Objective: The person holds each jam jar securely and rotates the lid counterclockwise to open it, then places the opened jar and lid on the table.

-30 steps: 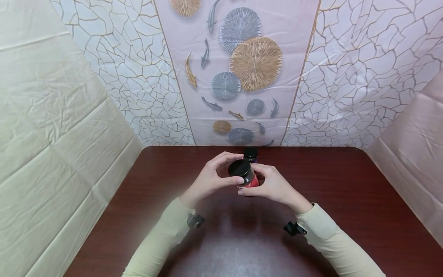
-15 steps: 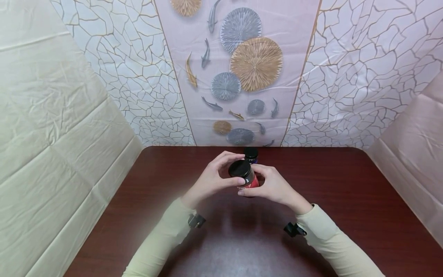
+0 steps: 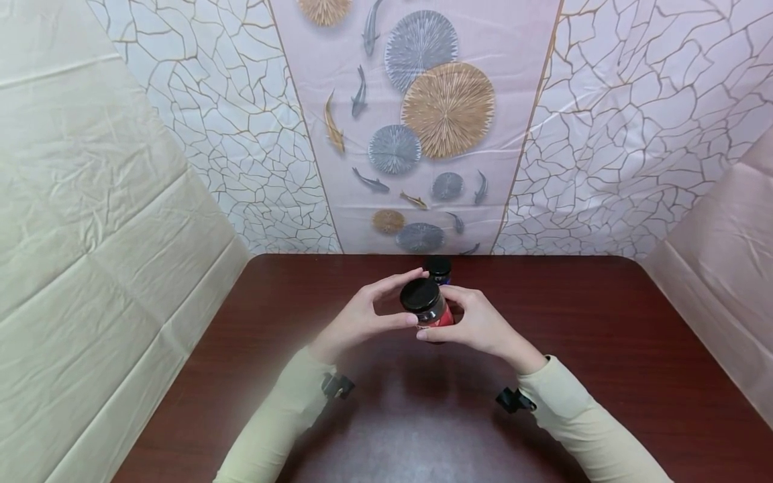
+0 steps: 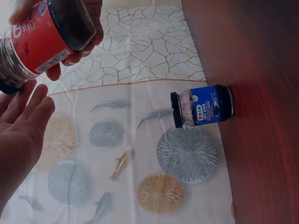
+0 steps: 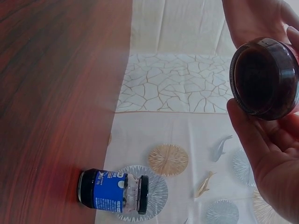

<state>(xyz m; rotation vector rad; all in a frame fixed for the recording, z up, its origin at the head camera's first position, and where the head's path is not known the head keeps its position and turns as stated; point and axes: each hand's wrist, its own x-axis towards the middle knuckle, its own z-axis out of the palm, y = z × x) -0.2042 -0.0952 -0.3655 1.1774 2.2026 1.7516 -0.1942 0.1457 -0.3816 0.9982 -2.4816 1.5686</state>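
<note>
A glass jar with a black lid and red label [image 3: 443, 318] is held off the table, tilted, its lid leaning toward my left hand. My right hand [image 3: 483, 323] grips the jar's lower body, fingers and thumb wrapped round it. Around the lid, my left hand [image 3: 361, 314] is spread loosely, thumb tip at its near side and fingers reaching behind. In the left wrist view, the left fingers [image 4: 39, 109] look straight beside the lid. The jar's dark base [image 5: 256, 81] faces the right wrist camera.
Behind the hands stands a second jar [image 3: 439, 267], black-lidded with a blue label [image 4: 205, 106], upright near the back edge of the dark red-brown table [image 3: 561, 302]. Patterned cloth [image 3: 417, 134] hangs beyond that edge. Pale cloth walls [image 3: 121, 268] flank both sides.
My left hand has loosened round the lid, its thumb sliding back to the left and its fingers straightening. The right hand and the red-labelled jar have barely moved.
</note>
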